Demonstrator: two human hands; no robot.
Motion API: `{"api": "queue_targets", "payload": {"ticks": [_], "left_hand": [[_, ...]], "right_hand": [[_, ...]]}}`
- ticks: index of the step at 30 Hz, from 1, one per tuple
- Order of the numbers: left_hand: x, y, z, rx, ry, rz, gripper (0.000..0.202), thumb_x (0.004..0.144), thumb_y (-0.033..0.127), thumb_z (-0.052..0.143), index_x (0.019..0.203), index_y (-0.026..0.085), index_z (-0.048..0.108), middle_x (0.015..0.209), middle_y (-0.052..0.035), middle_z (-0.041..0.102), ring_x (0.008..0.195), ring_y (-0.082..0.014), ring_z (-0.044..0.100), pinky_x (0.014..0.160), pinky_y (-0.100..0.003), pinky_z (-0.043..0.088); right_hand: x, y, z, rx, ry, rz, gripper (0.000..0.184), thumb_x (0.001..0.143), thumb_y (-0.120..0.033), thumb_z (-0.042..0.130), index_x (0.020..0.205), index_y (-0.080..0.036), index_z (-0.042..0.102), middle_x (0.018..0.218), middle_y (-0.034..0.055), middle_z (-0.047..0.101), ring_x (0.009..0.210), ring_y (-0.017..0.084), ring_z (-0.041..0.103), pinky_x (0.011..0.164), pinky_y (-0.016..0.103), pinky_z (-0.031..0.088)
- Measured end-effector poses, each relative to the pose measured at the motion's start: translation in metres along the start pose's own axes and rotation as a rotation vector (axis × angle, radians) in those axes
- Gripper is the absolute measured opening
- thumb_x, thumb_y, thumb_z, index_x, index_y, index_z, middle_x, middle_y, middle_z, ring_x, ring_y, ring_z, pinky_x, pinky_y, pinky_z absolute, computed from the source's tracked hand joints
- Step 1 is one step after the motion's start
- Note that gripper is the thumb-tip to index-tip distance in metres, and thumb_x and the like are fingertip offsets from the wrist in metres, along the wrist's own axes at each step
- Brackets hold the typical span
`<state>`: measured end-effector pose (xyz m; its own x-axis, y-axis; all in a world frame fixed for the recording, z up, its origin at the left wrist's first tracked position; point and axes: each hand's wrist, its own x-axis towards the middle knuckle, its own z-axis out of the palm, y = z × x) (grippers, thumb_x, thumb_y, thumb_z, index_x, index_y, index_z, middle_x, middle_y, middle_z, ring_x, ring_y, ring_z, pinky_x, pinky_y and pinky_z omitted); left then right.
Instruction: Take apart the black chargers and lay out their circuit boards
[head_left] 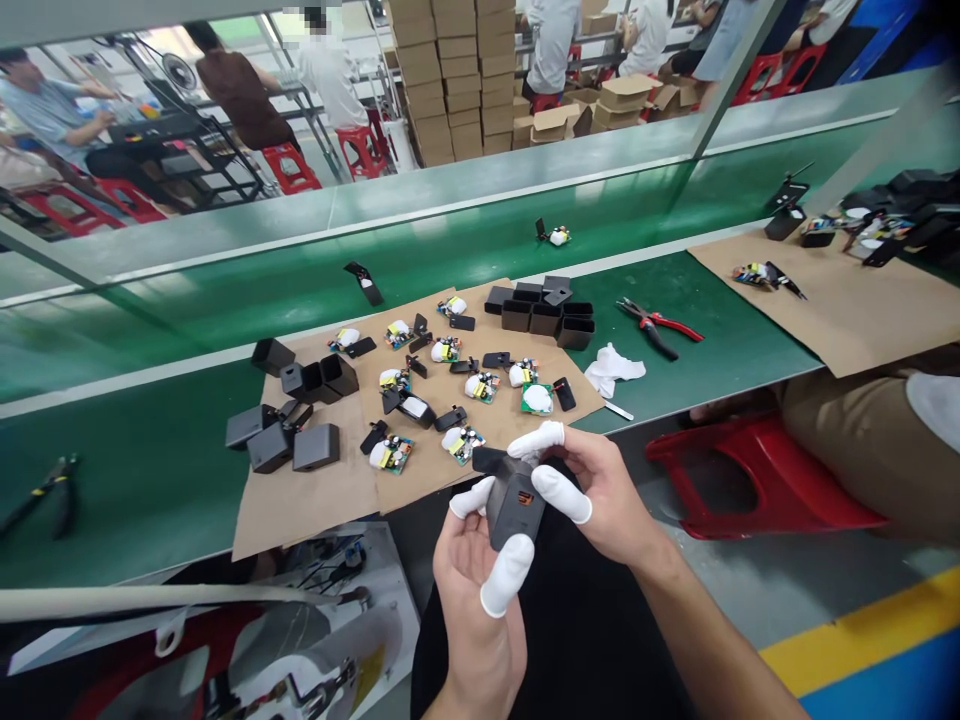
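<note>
Above my lap I hold a black plastic housing [511,515] with a small opening in its face that shows copper-coloured parts. My left hand [480,570] grips its lower left side, thumb on the near face. At the upper right my right hand [596,490] pinches it between thumb and forefinger; a black flap-like piece [489,460] sticks out to the left. White finger cots cover several of my fingertips. Just beyond, circuit boards [461,443] with white blobs and small black covers [451,418] lie on a cardboard sheet [322,500].
Empty black housings [316,447] stand at the left and at the back [545,318]. Red-handled pliers [660,325] and a white cloth [615,368] lie to the right, cutters [49,495] far left. A green belt [450,240] runs behind. A red stool [757,475] with a seated person is at right.
</note>
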<state>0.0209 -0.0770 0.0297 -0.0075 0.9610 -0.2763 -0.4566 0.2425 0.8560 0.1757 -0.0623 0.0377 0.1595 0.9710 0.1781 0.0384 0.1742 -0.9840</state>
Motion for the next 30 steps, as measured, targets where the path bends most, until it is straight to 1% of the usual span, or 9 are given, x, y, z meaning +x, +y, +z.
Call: {"api": "queue_targets", "payload": {"ticks": [3, 6, 10, 14, 19, 22, 25, 28, 30], "left_hand": [[0.000, 0.002, 0.001, 0.011, -0.035, -0.016, 0.066, 0.065, 0.038, 0.100, 0.122, 0.023, 0.072, 0.124, -0.0093, 0.076, 0.125, -0.0318, 0.070, 0.109, -0.041, 0.057], [0.000, 0.002, 0.001, 0.027, -0.030, -0.055, 0.073, 0.064, 0.043, 0.100, 0.127, 0.020, 0.071, 0.131, -0.0124, 0.075, 0.132, -0.0361, 0.067, 0.117, -0.047, 0.052], [0.000, 0.001, -0.001, 0.035, -0.022, -0.049, 0.072, 0.063, 0.047, 0.101, 0.124, 0.020, 0.072, 0.127, -0.0115, 0.077, 0.127, -0.0339, 0.070, 0.117, -0.044, 0.052], [0.000, 0.002, 0.000, 0.035, -0.029, -0.028, 0.070, 0.064, 0.049, 0.100, 0.122, 0.021, 0.074, 0.122, -0.0092, 0.079, 0.124, -0.0321, 0.072, 0.116, -0.043, 0.053], [0.001, -0.002, -0.001, 0.009, -0.059, -0.015, 0.062, 0.070, 0.047, 0.097, 0.123, 0.023, 0.076, 0.121, -0.0079, 0.080, 0.120, -0.0311, 0.073, 0.114, -0.045, 0.056], [0.002, -0.003, -0.002, -0.015, -0.087, -0.036, 0.058, 0.075, 0.048, 0.094, 0.124, 0.023, 0.076, 0.122, -0.0085, 0.080, 0.119, -0.0305, 0.074, 0.113, -0.045, 0.056], [0.002, -0.002, 0.001, 0.000, -0.120, -0.081, 0.054, 0.075, 0.046, 0.094, 0.120, 0.021, 0.076, 0.122, -0.0100, 0.079, 0.119, -0.0312, 0.073, 0.114, -0.046, 0.054], [0.003, -0.003, 0.003, 0.012, -0.104, -0.075, 0.058, 0.073, 0.047, 0.096, 0.119, 0.019, 0.076, 0.122, -0.0114, 0.079, 0.120, -0.0324, 0.073, 0.114, -0.046, 0.054], [0.007, -0.009, 0.001, 0.063, -0.077, -0.028, 0.062, 0.072, 0.043, 0.098, 0.124, 0.020, 0.074, 0.124, -0.0111, 0.077, 0.121, -0.0318, 0.073, 0.112, -0.046, 0.055]], "right_hand": [[0.001, -0.001, 0.000, -0.016, -0.003, -0.015, 0.020, 0.100, -0.040, 0.073, 0.113, -0.025, 0.077, 0.101, 0.0025, 0.077, 0.091, 0.020, 0.071, 0.086, 0.033, 0.057], [0.002, -0.004, -0.002, -0.098, -0.040, -0.029, 0.022, 0.102, -0.039, 0.070, 0.117, -0.025, 0.077, 0.099, 0.0020, 0.077, 0.089, 0.019, 0.070, 0.084, 0.033, 0.057], [0.002, -0.006, -0.002, -0.104, -0.086, -0.024, 0.025, 0.103, -0.040, 0.069, 0.121, -0.025, 0.076, 0.099, 0.0025, 0.075, 0.089, 0.019, 0.068, 0.083, 0.033, 0.056], [0.001, -0.002, 0.004, 0.025, -0.016, -0.007, 0.027, 0.100, -0.039, 0.073, 0.124, -0.026, 0.074, 0.094, 0.0006, 0.070, 0.086, 0.017, 0.065, 0.082, 0.031, 0.056], [0.000, 0.005, 0.013, 0.138, 0.095, 0.015, 0.028, 0.095, -0.041, 0.079, 0.117, -0.025, 0.072, 0.089, -0.0006, 0.066, 0.080, 0.016, 0.062, 0.076, 0.030, 0.055], [0.000, 0.008, 0.015, 0.097, 0.139, 0.026, 0.026, 0.096, -0.043, 0.078, 0.114, -0.024, 0.072, 0.087, -0.0005, 0.067, 0.079, 0.016, 0.063, 0.076, 0.030, 0.056], [0.001, 0.010, 0.012, 0.058, 0.139, 0.029, 0.024, 0.097, -0.043, 0.076, 0.111, -0.024, 0.073, 0.089, 0.0004, 0.069, 0.080, 0.016, 0.065, 0.076, 0.031, 0.057], [0.002, 0.010, 0.006, -0.002, 0.107, 0.002, 0.021, 0.100, -0.041, 0.072, 0.111, -0.023, 0.073, 0.091, 0.0013, 0.071, 0.082, 0.017, 0.068, 0.078, 0.032, 0.058], [-0.001, 0.009, 0.001, -0.110, 0.105, -0.042, 0.018, 0.102, -0.037, 0.069, 0.113, -0.024, 0.073, 0.093, 0.0017, 0.073, 0.084, 0.018, 0.069, 0.081, 0.033, 0.059]]}}
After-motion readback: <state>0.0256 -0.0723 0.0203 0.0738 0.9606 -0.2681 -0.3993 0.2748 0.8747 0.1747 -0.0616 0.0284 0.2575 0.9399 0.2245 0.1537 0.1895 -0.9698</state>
